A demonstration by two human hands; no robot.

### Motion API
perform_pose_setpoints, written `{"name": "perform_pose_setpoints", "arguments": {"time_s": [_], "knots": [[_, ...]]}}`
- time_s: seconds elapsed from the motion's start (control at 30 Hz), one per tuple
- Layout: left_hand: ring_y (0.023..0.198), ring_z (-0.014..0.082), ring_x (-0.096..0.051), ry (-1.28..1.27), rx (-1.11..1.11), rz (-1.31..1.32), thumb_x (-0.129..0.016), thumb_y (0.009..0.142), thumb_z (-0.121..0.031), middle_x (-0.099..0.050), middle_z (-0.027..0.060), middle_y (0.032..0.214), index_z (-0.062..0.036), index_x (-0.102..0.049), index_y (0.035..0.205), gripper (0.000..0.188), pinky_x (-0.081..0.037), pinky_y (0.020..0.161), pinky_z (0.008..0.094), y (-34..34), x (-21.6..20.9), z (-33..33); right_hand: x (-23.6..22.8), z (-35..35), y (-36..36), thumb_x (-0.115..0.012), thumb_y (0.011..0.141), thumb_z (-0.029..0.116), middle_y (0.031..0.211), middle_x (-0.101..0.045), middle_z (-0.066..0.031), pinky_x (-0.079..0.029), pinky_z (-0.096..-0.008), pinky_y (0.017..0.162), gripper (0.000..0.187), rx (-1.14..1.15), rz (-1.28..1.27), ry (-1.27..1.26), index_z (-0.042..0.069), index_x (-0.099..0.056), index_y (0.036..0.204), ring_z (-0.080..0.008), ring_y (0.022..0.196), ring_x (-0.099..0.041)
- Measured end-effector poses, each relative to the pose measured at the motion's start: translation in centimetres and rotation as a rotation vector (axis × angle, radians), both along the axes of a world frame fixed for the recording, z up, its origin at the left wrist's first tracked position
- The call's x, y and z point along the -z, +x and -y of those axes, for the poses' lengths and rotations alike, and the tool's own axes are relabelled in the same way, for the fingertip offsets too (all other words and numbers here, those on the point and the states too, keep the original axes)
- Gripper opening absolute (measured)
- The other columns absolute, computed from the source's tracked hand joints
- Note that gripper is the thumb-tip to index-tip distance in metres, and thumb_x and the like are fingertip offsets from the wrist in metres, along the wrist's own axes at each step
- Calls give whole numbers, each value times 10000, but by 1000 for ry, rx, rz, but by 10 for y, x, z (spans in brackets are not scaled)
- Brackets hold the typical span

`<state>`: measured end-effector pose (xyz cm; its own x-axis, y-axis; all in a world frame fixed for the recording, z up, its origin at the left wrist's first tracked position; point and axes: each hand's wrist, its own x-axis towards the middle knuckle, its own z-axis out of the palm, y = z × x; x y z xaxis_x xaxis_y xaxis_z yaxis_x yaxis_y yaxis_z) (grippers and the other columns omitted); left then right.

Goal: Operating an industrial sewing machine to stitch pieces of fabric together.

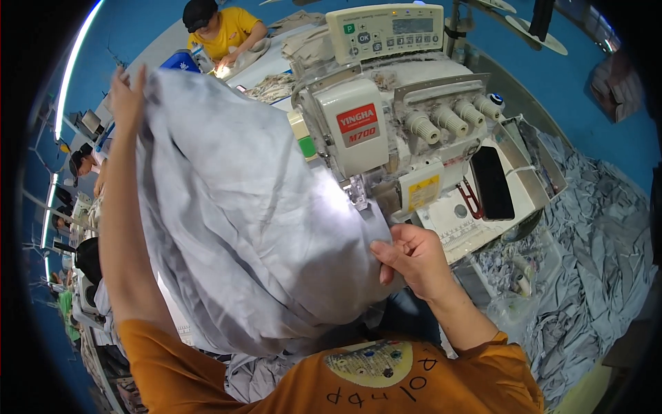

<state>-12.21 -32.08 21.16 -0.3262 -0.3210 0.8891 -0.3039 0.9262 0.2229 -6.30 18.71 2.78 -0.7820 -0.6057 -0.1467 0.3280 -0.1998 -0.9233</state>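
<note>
A large piece of light grey fabric (255, 179) spreads from the upper left down to my lap, its right edge under the presser foot (356, 193) of a white overlock sewing machine (355, 127). My right hand (414, 259) pinches that edge between thumb and fingers, just in front of the foot. Far out to the left, my left hand (129, 100) is raised beside the fabric's upper corner, somewhat blurred. Its fingers point up and stand apart, close to the cloth. The machine's lamp lights the fabric by the needle area, and the needle itself cannot be made out.
On the machine bed lie a black phone (492, 183) and red-handled thread snips (471, 200). A control panel (386, 33) tops the machine. Crumpled grey fabric (586, 276) is heaped at the right. Across the table a person in a yellow shirt (231, 34) handles cloth.
</note>
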Motion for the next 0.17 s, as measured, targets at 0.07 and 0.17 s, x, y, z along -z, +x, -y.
{"name": "perform_pose_setpoints", "arguments": {"time_s": [0.07,0.17], "knots": [[1118,308,-520,262,223,459,-563,880,-379,-554,192,1177,40,-476,1218,545,-390,958,367,63,69,-15,1,0,0,-637,862,148,572,-559,-2,-434,-185,461,225,9,18,-39,43,-513,706,-57,484,-549],[1263,234,-344,-19,-27,941,-529,895,-356,-319,155,1356,-42,-279,1335,596,-255,1042,311,125,178,-62,4,-2,-4,-633,865,155,576,-562,-8,-451,-190,475,216,-39,7,-19,40,-519,722,-62,484,-550]]}}
